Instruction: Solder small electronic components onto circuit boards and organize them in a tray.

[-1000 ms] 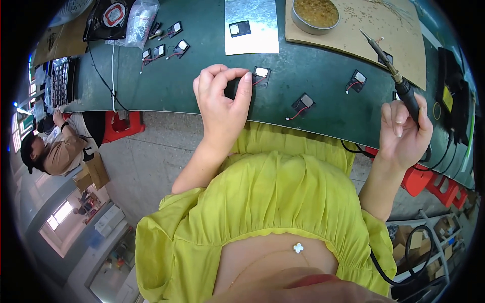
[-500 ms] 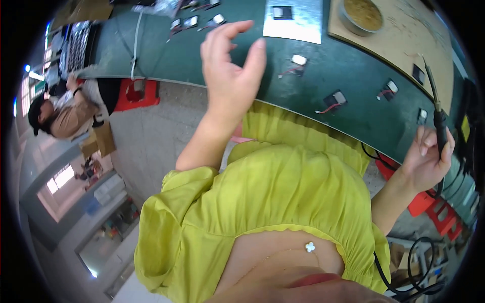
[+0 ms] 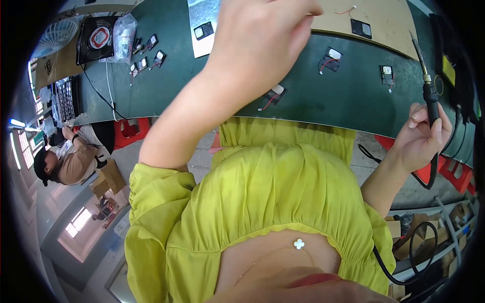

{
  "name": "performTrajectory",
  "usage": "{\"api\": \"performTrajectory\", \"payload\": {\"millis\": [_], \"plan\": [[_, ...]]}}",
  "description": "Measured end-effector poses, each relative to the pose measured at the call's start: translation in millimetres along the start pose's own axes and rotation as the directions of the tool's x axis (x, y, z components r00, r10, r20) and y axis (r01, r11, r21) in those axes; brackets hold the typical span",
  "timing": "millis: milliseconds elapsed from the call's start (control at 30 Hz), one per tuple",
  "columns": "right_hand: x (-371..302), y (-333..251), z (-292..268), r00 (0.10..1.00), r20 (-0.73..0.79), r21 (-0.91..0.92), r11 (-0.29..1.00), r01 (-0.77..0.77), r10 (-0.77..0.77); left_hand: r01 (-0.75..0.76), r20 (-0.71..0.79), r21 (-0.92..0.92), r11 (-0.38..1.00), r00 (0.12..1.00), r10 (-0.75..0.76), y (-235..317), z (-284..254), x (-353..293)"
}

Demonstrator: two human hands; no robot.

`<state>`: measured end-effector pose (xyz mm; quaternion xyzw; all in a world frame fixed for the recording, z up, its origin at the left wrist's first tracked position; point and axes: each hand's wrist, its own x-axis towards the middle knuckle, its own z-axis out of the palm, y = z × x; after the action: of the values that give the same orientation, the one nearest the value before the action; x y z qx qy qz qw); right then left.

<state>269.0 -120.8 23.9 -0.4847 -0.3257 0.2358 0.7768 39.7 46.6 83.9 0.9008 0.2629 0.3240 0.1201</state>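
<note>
My right hand [image 3: 420, 135] is wrapped around the black handle of a soldering iron [image 3: 430, 96], whose metal tip points up and away over the table. My left hand [image 3: 268, 38] reaches across the table near the beige board [image 3: 391, 20]; its thumb and index finger are drawn together, and the upper part runs out of the picture. Whatever may be between those fingers is hidden. On the board lies a small black module [image 3: 360, 29] with a red wire. Similar modules with red wires, one [image 3: 331, 59] beside my left hand and another [image 3: 387, 74] further right, lie on the green table [image 3: 212, 96].
A shiny sheet [image 3: 201, 48] carries another module. Further left are several more modules, a clear plastic bag [image 3: 124, 38], a black fan-like box [image 3: 99, 39] and a cable. A person [image 3: 76, 159] sits at the far left near a red stool [image 3: 132, 134]. The iron's black cord [image 3: 386, 272] loops at lower right.
My left hand has moved up and right over the table, and its spread fingers have drawn together. The view has shifted right. My right hand still holds the soldering iron.
</note>
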Motion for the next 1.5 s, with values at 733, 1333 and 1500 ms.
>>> {"api": "performTrajectory", "payload": {"millis": [733,1333,1500], "plan": [[0.5,-6.0,-30.5,0.999,0.020,0.001,0.999,0.039,-0.039,-0.483,0.548,-0.001,0.875,0.732,0.405,-7.0,48.1,98.0],[-18.7,-14.3,-11.5,0.988,0.118,-0.059,0.993,0.102,-0.094,-0.296,0.480,0.045,0.954,0.844,0.239,-12.5,35.6,62.9],[-30.7,-24.8,-10.7,0.992,0.084,-0.065,0.993,0.100,-0.094,-0.439,0.550,0.087,0.894,0.770,0.324,-9.8,44.2,80.8]]}}
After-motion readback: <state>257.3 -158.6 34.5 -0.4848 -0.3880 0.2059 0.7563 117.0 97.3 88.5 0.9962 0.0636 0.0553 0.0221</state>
